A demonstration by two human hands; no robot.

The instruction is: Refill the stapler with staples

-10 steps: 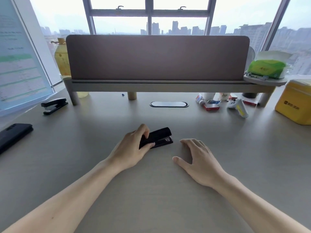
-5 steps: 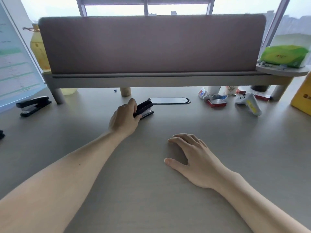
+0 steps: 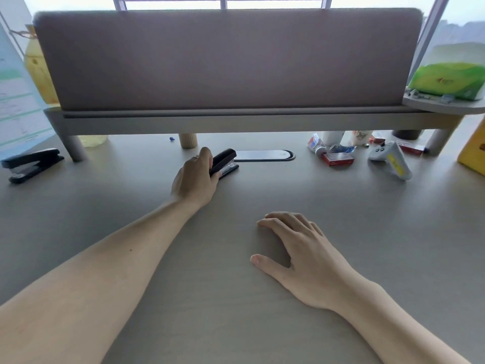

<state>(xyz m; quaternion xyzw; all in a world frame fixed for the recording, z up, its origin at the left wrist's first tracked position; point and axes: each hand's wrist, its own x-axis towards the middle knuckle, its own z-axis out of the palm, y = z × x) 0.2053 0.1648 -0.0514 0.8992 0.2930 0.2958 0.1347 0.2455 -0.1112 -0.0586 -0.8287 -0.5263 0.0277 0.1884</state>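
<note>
A small black stapler (image 3: pixel 225 162) lies on the grey desk (image 3: pixel 367 232) far out in front of me, just left of an oval cable port (image 3: pixel 263 155). My left hand (image 3: pixel 195 178) is stretched forward and wrapped around its rear end, fingers over the top. My right hand (image 3: pixel 299 254) rests flat on the desk nearer to me, fingers spread, holding nothing. A red staple box (image 3: pixel 338 158) sits to the right, past the cable port. A second, larger black stapler (image 3: pixel 30 164) stands at the far left.
A raised shelf with a brown partition (image 3: pixel 225 61) spans the back of the desk. Under its right end lie a tube, cups, another red box and a white controller (image 3: pixel 391 158). A yellow box (image 3: pixel 473 151) is at the right edge, a green pack (image 3: pixel 448 80) on the side shelf.
My left hand has carried the small stapler away from me, from mid-desk to beside the cable port. My view has tilted down and closer. The right hand has stayed flat.
</note>
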